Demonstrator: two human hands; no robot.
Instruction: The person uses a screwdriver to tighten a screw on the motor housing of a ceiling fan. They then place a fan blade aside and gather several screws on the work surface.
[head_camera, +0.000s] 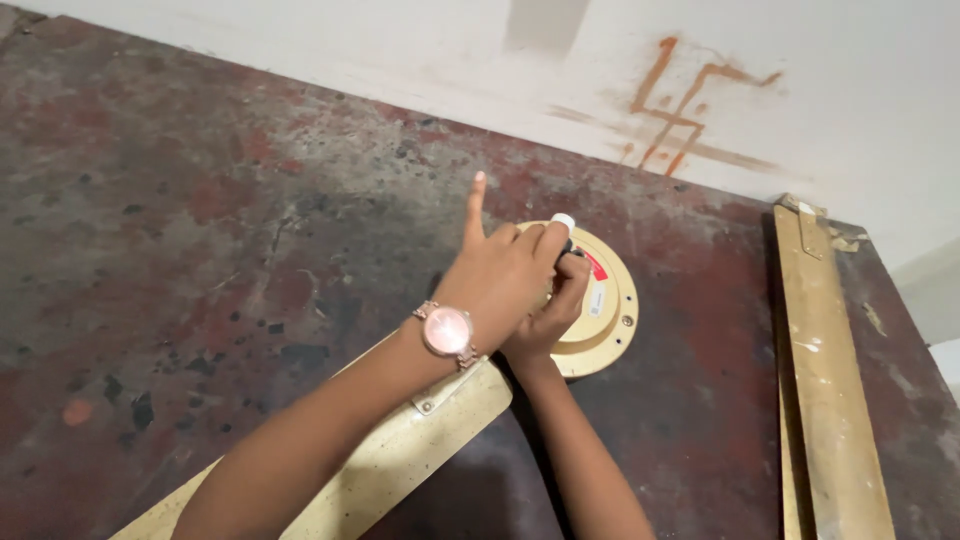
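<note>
The left hand (505, 275) has its grip pinched on a small white-tipped tool (565, 224), index finger sticking up; the right hand (552, 315) curls closed beneath it, steadying on the round cream fan hub (600, 305) lying on the worn red surface (200, 250). The tool could likely slip off the hub's centre — both hands crowd one spot and hide the contact. A fan blade (400, 455) runs under the forearms; another blade (825, 370) lies well apart by the white wall (400, 40)
</note>
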